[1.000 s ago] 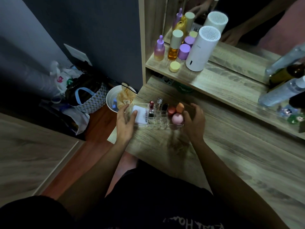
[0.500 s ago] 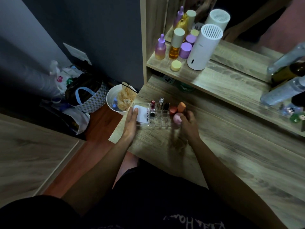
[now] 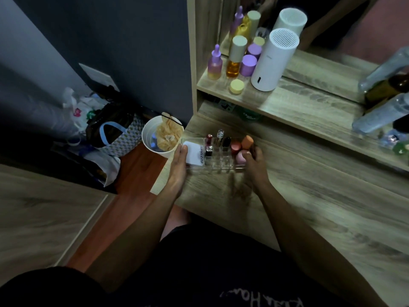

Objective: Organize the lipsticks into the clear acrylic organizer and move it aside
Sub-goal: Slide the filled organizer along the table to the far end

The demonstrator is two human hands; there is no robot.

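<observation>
The clear acrylic organizer (image 3: 218,166) sits on the wooden vanity top near its left corner. Several lipsticks (image 3: 208,144) stand upright in its back slots. A white compact (image 3: 194,154) lies in its left section, and orange and pink sponges (image 3: 240,148) fill the right end. My left hand (image 3: 179,166) grips the organizer's left end, thumb on the compact. My right hand (image 3: 254,161) grips the right end, fingers against the pink sponge.
A shelf above holds purple and amber bottles (image 3: 234,60) and a white cylinder (image 3: 273,60) in front of a mirror. More bottles (image 3: 380,107) lie at the right. A white bin (image 3: 162,138) and bags (image 3: 115,134) stand on the floor left of the vanity edge.
Both hands closed in on the organizer's ends, and the organizer has shifted slightly toward the back left corner of the vanity.
</observation>
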